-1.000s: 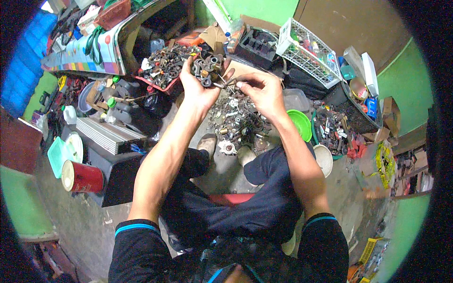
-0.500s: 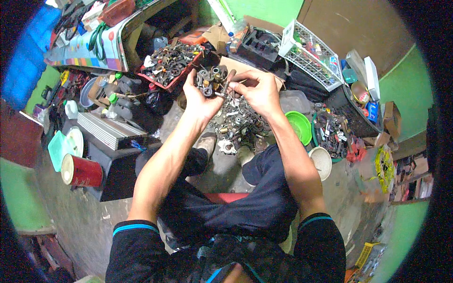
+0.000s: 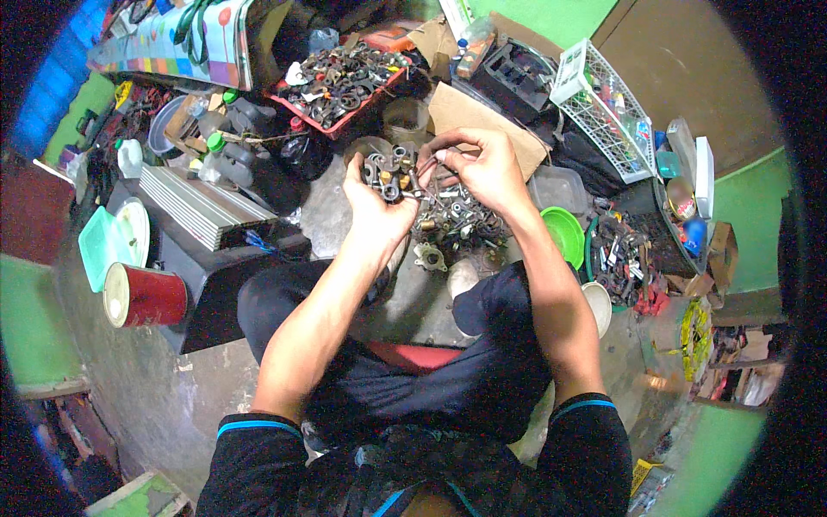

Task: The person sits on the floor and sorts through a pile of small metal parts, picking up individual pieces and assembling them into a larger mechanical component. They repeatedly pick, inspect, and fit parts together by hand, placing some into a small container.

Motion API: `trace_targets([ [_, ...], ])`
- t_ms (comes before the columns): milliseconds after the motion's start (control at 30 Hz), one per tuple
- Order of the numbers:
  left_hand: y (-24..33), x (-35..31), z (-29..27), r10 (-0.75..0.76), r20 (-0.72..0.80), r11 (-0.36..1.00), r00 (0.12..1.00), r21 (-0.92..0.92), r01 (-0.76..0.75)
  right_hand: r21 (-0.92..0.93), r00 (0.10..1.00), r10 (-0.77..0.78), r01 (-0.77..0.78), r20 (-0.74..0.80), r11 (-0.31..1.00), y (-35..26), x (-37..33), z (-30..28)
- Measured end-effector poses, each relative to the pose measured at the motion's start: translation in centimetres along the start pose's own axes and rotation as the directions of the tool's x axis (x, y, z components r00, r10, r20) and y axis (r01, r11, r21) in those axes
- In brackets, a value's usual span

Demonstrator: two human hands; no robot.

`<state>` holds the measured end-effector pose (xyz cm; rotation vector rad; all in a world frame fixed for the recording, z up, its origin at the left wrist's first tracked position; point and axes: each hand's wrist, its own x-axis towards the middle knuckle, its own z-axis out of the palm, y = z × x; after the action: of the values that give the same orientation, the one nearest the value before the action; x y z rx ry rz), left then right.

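My left hand (image 3: 376, 209) is cupped around a cluster of small metal parts (image 3: 392, 177), dark grey and brassy, some with round holes. Just to its right, my right hand (image 3: 489, 169) pinches a thin dark metal piece (image 3: 441, 165) between thumb and fingers. The piece is close to the cluster; whether they touch is hard to tell. Below both hands a loose pile of metal parts (image 3: 469, 226) lies on the floor, partly hidden by my right hand. At the pile's near edge sits a pale flanged metal part (image 3: 429, 257).
A red tray (image 3: 332, 127) heaped with metal parts stands beyond my left hand. Right of the pile are a green bowl (image 3: 564, 236) and a clear plastic tub (image 3: 558, 191). Cardboard (image 3: 484, 121) and a white basket (image 3: 607, 116) lie farther back. A red can (image 3: 148, 295) stands at left.
The whole view has shifted a little. My right fingers have curled, and the dark piece, upright before, now slants. My left hand keeps its handful.
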<state>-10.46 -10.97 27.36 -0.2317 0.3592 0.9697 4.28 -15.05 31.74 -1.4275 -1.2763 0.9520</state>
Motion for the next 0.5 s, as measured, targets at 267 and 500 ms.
trace_targets([
  [267,3.2,1.4,-4.0,0.033,-0.078,0.977,0.996,-0.209,-0.049,-0.237,0.989,-0.138,0.12,-0.062,0.964,2.6,4.2,1.2],
  [500,8.5,2.9,-5.2,0.237,-0.199,0.952,0.951,-0.147,-0.268,-0.287,0.989,-0.084,0.046,-0.121,0.957,7.8,10.8,0.9],
])
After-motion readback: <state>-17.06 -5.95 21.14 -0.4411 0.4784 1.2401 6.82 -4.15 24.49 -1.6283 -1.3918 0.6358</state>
